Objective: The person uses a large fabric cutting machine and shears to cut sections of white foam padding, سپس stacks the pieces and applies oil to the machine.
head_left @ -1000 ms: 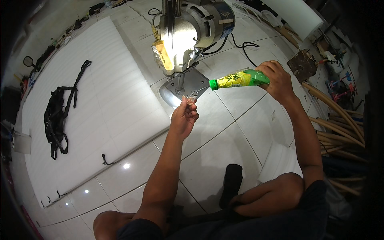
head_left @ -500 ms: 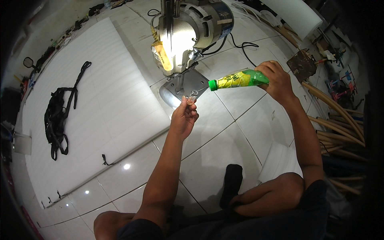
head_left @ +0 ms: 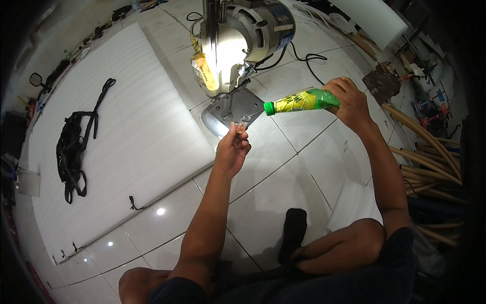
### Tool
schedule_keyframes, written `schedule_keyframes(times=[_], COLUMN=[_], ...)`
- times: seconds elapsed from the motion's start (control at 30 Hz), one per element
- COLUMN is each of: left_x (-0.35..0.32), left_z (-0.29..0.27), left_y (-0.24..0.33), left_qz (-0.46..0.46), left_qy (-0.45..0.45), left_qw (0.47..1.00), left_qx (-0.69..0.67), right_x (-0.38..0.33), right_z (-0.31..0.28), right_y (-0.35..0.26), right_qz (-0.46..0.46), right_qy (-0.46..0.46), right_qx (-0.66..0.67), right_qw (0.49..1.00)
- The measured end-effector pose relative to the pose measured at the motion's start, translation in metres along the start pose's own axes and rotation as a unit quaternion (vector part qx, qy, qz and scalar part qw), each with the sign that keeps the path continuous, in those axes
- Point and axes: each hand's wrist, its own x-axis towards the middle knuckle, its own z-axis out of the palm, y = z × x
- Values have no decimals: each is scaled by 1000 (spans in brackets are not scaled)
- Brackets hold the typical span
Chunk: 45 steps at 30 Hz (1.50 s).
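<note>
My left hand (head_left: 233, 151) pinches a small clear container (head_left: 242, 125) between thumb and fingers, with some orange-tinted liquid low in it. My right hand (head_left: 349, 101) is wrapped round the bottom end of a green plastic bottle (head_left: 302, 101) with a yellow label. The bottle lies nearly level, tipped a little down toward its green cap. From the cap a thin spout or stream runs to the mouth of the container; which it is, I cannot tell. Just beyond both hands stands an upright electric cutting machine (head_left: 230, 45), its lamp lit, on a metal base plate (head_left: 246, 103).
On the left lies a large white foam sheet (head_left: 136, 147) with a tangle of black straps (head_left: 71, 152) on it. A black cable (head_left: 309, 58) trails from the machine over the tiles. Several brown tubes (head_left: 430, 169) and a rusty metal block (head_left: 381, 82) are at the right.
Both hands, the bottle and the container stay almost in place. The liquid in the container looks slightly fuller.
</note>
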Motion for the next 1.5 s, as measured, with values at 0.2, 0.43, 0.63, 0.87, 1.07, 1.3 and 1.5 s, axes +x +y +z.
schedule_keyframes(times=[0.2, 0.43, 0.63, 0.87, 1.07, 1.3, 1.5], left_x=[-3, 0, 6, 16, 34, 57, 63], left_z=[9, 4, 8, 15, 14, 11, 22], left_y=[0, -1, 2, 10, 15, 25, 28], left_qz=[4, 2, 25, 47, 67, 92, 101], left_qy=[25, 8, 10, -4, 8, -12, -10], left_qw=[999, 1000, 998, 997, 997, 995, 994], left_qx=[26, 21, 50, 61, 49, 47, 43], right_x=[-1, -3, -14, -39, -59, -76, -84], right_z=[1, 0, 5, 37, 77, 89, 89], right_y=[0, 1, 6, 11, -8, -10, -7], right_qz=[6, 10, 44, 144, 257, 250, 255], right_qy=[-5, 3, 3, -36, -57, -91, -89], right_qx=[-2, 14, 58, 206, 485, 481, 486], right_qw=[1000, 1000, 997, 967, 834, 836, 831])
